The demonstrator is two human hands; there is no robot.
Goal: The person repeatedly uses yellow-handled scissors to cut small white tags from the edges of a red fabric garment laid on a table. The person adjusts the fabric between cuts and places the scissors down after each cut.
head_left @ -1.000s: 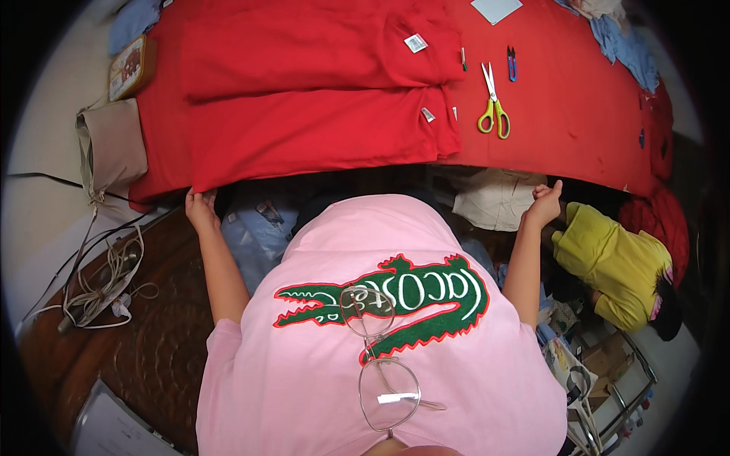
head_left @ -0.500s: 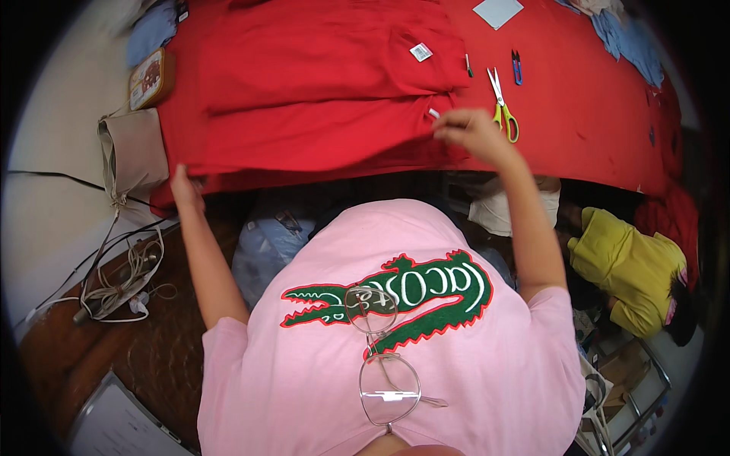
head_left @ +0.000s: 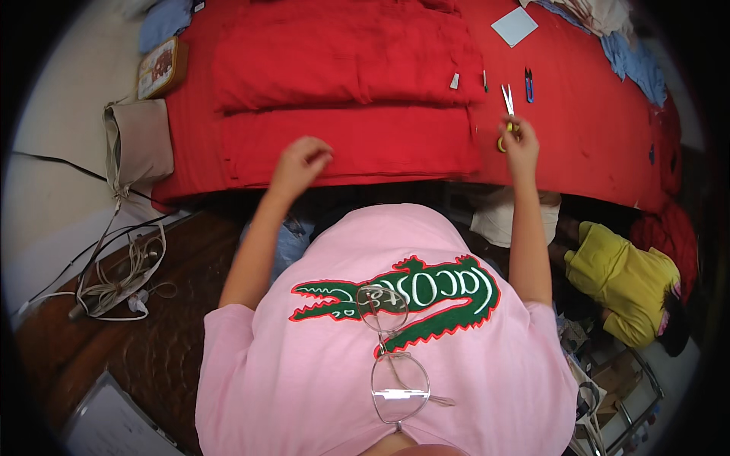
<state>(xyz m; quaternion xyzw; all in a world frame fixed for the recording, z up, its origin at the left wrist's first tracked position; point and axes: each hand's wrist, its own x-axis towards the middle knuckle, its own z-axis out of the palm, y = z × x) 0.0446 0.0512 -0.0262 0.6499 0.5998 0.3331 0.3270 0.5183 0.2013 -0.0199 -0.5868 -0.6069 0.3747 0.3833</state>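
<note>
A folded red cloth lies along the near edge of the red-covered table, its front part flat. Over this front part hovers my left hand, fingers loosely bent and a little apart, with nothing visible in them. My right hand is at the yellow-green handles of a pair of scissors, fingers closed around them and partly hiding them. The blades point away from me and are slightly parted. Near the cloth's right edge sits a small white tag.
Right of the cloth lie blue thread snips, a thin dark-green stick and white paper. A tan pouch and a tin stand left, above tangled cables. A person in yellow is low at right.
My left hand has let go of the cloth's left corner and moved right. My right hand has left the cloth for the scissors. The cloth's front part now lies flat.
</note>
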